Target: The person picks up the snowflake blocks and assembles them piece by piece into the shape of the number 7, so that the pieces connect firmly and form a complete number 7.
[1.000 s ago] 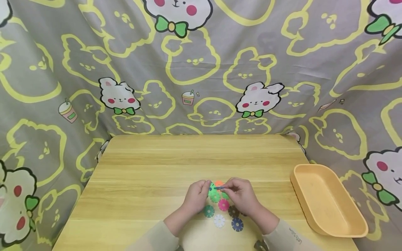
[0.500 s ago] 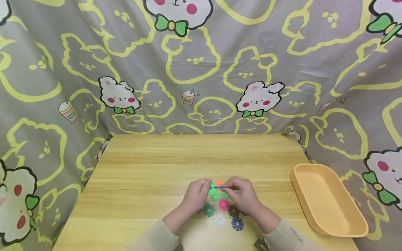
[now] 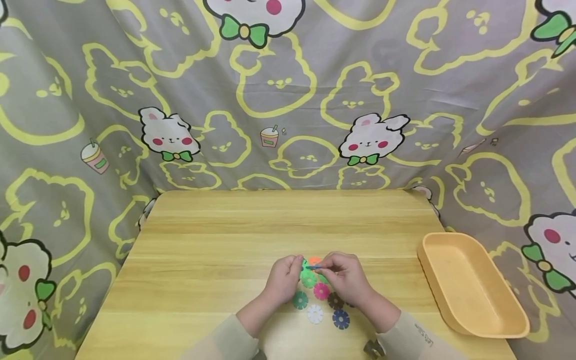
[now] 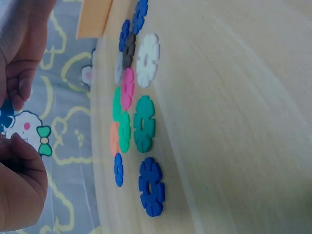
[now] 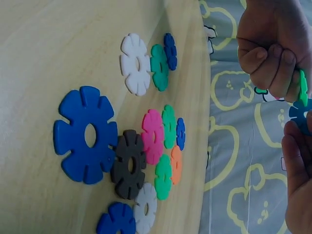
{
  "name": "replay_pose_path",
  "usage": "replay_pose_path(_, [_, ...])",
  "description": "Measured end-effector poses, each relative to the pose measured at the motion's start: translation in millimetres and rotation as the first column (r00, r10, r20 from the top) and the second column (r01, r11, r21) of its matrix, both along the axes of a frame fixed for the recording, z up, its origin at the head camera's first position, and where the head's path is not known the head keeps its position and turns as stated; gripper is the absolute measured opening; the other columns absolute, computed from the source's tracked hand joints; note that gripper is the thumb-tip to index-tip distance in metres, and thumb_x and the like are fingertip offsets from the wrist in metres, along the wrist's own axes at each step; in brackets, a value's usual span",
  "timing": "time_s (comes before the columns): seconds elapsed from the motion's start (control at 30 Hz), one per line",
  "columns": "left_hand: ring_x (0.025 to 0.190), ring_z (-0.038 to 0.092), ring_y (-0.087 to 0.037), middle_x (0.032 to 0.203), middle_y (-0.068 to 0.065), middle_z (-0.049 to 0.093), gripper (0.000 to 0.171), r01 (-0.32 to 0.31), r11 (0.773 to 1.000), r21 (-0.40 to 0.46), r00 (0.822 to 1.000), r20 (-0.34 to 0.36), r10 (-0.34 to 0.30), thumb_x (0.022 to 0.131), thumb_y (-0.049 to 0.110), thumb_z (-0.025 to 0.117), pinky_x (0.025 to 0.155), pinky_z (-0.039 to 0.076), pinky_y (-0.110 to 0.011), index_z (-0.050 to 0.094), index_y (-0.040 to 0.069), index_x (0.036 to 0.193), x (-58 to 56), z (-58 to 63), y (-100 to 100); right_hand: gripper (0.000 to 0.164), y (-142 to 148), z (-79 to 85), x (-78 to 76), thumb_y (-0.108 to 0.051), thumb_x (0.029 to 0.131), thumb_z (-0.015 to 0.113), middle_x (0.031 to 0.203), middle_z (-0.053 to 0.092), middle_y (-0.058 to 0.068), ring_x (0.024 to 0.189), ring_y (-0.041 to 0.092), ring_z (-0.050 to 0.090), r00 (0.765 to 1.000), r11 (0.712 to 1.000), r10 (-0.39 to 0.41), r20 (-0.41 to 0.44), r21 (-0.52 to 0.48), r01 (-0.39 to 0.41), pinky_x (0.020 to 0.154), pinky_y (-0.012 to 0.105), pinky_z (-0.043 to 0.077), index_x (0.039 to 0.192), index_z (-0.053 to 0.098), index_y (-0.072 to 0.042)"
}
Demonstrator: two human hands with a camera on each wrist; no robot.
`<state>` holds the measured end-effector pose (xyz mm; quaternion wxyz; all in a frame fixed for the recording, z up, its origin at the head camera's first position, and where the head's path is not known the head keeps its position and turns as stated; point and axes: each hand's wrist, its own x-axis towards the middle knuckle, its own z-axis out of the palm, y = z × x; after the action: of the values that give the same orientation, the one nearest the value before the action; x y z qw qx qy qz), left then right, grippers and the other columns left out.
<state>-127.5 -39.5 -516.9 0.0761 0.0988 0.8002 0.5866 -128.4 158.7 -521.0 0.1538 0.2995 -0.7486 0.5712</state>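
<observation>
Both hands are working just above the tabletop (image 3: 216, 250), over a cluster of loose discs. The left hand (image 3: 282, 281) is pinching a green snowflake disc (image 3: 306, 267) between curled fingers. The right hand (image 3: 344, 278) is pinching a blue disc (image 5: 301, 113) against it. A white disc (image 3: 315, 314) is lying nearest the person; an orange tray (image 3: 472, 287) is sitting well apart, right.

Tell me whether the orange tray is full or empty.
Empty: the orange tray at the table's right edge shows only its bare floor; the snowflake discs lie on the table instead.
</observation>
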Motion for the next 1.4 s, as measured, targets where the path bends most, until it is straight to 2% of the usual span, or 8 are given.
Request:
replay_pose_path(0.3, [0.051, 0.036, -0.005, 0.056, 0.008, 0.041, 0.05, 0.112, 0.992, -0.054, 0.994, 0.003, -0.112, 0.116, 0.03, 0.042, 0.05, 0.034, -0.019, 0.05, 0.009, 0.072, 1.9, 5.2, -11, 0.023, 1, 2.3, 2.4, 0.017, 0.082, 0.08, 0.086, 0.075, 0.007, 0.076, 0.021, 0.074, 0.999, 0.998, 0.027, -0.022, 0.053, -0.026, 0.069, 0.028, 0.063, 0.09, 0.074, -0.003])
replay_pose_path(0.53, [0.078, 0.058, -0.006, 0.102, 0.005, 0.066, 0.034, 0.061, 0.97, -0.235, 0.966, -0.232, -0.117, 0.106, 0.03, 0.068, 0.065, 0.053, -0.025, 0.068, 0.01, 0.132, 2.8, 5.0, -17, 0.007, 3, 7.9, 3.5, 0.004, 0.089, 0.081, 0.088, 0.077, 0.006, 0.078, 0.022, 0.077, 0.984, 0.996, -0.067, 0.164, 0.073, 0.056, 0.07, 0.029, 0.063, 0.09, 0.075, 0.001])
replay_pose_path(0.8, [0.106, 0.069, -0.019, 0.117, 0.0, 0.07, 0.008, 0.025, 0.98, -0.196, 0.929, -0.357, -0.095, 0.102, 0.019, 0.073, 0.083, 0.06, -0.03, 0.077, 0.013, 0.104, 2.0, 3.1, -12, 0.008, 5, 2.3, -1.7, -0.003, 0.092, 0.081, 0.094, 0.077, 0.008, 0.082, 0.017, 0.076, 0.971, 0.991, -0.051, 0.234, 0.131, 0.02, 0.072, 0.032, 0.064, 0.097, 0.075, 0.0])
replay_pose_path(0.9, [0.111, 0.069, -0.022, 0.116, -0.001, 0.07, 0.004, -0.042, 0.979, -0.199, 0.931, -0.363, -0.034, 0.102, 0.014, 0.073, 0.092, 0.06, -0.037, 0.076, 0.011, 0.101, -1.5, 1.8, -16, 0.016, 11, -6.8, -12.5, -0.007, 0.092, 0.082, 0.101, 0.076, 0.008, 0.084, 0.018, 0.073, 0.941, 0.931, -0.218, 0.258, 0.345, 0.121, 0.074, 0.034, 0.064, 0.106, 0.076, -0.002])
replay_pose_path(1.0, [0.115, 0.069, -0.024, 0.118, -0.002, 0.071, 0.003, -0.087, 0.972, -0.22, 0.932, -0.362, 0.001, 0.101, 0.011, 0.072, 0.098, 0.058, -0.042, 0.075, 0.01, 0.103, -4.0, 0.1, -21, 0.029, 14, -19.8, -24.8, -0.017, 0.095, 0.081, 0.108, 0.073, 0.009, 0.091, 0.021, 0.071, 0.893, 0.786, -0.369, 0.256, 0.599, 0.154, 0.083, 0.041, 0.062, 0.118, 0.074, -0.001])
replay_pose_path(1.13, [0.115, 0.07, -0.024, 0.118, -0.003, 0.072, 0.007, -0.093, 0.967, -0.239, 0.937, -0.348, 0.004, 0.102, 0.011, 0.072, 0.102, 0.056, -0.042, 0.074, 0.008, 0.107, -5.9, -2.0, -24, 0.046, 7, -34.6, -35.5, -0.029, 0.098, 0.078, 0.109, 0.068, 0.012, 0.093, 0.024, 0.066, 0.907, 0.638, -0.355, 0.225, 0.767, 0.06, 0.088, 0.047, 0.059, 0.132, 0.07, 0.0])
replay_pose_path(1.3, [0.114, 0.07, -0.023, 0.116, -0.001, 0.074, 0.01, -0.064, 0.972, -0.227, 0.945, -0.328, -0.015, 0.102, 0.011, 0.071, 0.102, 0.056, -0.042, 0.074, 0.009, 0.111, -8.0, -3.4, -21, 0.046, -5, -43.2, -40.5, -0.029, 0.097, 0.079, 0.104, 0.061, 0.01, 0.087, 0.021, 0.06, 0.934, 0.568, -0.311, 0.176, 0.823, 0.034, 0.08, 0.044, 0.058, 0.132, 0.071, -0.001])
replay_pose_path(1.4, [0.113, 0.07, -0.022, 0.115, 0.0, 0.073, 0.009, -0.058, 0.975, -0.215, 0.951, -0.309, -0.011, 0.103, 0.011, 0.07, 0.101, 0.056, -0.043, 0.074, 0.009, 0.11, -8.2, -2.9, -20, 0.04, -8, -43.1, -42.3, -0.024, 0.094, 0.082, 0.102, 0.06, 0.009, 0.089, 0.022, 0.059, 0.913, 0.574, -0.347, 0.214, 0.818, 0.026, 0.083, 0.044, 0.058, 0.124, 0.071, 0.0])
